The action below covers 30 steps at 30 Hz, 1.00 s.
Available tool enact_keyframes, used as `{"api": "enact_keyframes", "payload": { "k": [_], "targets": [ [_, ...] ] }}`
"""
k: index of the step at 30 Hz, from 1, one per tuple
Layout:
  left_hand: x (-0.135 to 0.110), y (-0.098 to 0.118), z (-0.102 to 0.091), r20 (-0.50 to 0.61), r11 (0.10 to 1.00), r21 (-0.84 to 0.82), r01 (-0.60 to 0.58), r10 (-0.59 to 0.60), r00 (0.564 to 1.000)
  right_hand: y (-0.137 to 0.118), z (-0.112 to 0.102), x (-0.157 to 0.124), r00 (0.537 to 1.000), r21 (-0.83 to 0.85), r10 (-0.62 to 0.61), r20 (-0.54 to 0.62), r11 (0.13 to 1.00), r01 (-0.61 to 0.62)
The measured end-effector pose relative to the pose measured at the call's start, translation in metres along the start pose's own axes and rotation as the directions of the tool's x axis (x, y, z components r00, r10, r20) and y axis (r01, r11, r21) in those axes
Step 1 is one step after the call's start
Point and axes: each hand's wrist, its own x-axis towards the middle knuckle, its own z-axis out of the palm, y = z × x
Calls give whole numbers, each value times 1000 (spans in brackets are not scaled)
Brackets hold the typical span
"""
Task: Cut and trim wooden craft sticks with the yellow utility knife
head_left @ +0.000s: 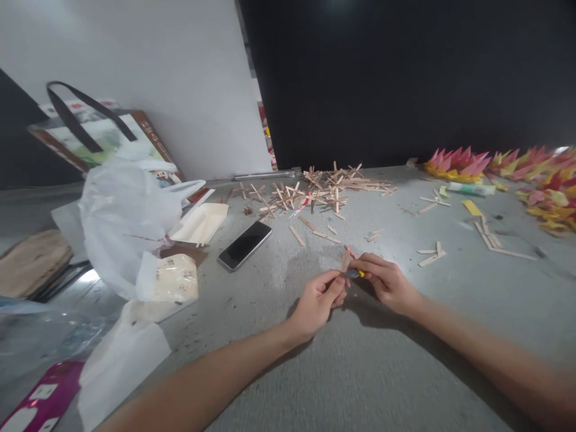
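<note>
Over the middle of the table, my left hand [320,300] pinches a short wooden craft stick [345,261] between thumb and fingers. Close against it on the right, my right hand [386,281] is closed around a small tool [353,273] with a dark grey end and a yellow part. A thin red piece shows by the right fingertips; whether it belongs to that tool I cannot tell. The fingers hide most of the tool. Beyond both hands lie a few loose craft sticks [326,237], and behind those a heap of them [333,191].
A phone [245,245] lies left of my hands. Farther left are a white plastic bag [123,225], a carry bag [112,135] and a purple object [47,396]. Folded-paper flowers [456,165] and a tube [470,189] are at the right, with craft sticks [432,258] nearer.
</note>
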Motion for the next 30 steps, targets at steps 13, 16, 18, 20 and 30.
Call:
{"api": "enact_keyframes", "payload": {
  "k": [13,16,18,20,30],
  "targets": [
    [1,0,2,4,1000,13,-6,6,1000,2,2,-1,1000,16,12,0,1000,-12],
    [1,-3,0,-1,1000,7,-14,14,1000,2,2,-1,1000,4,19,10,1000,-19],
    [1,-5,-2,-12,1000,2,-27,27,1000,1,1,-1,1000,-2,17,22,1000,-17],
    [0,-6,-3,-18,1000,-1,-29,29,999,0,0,0,1000,-3,11,30,1000,-11],
    [-5,1,2,-45,996,-38,-79,78,996,2,1,-2,999,11,36,37,999,-37]
  ]
}}
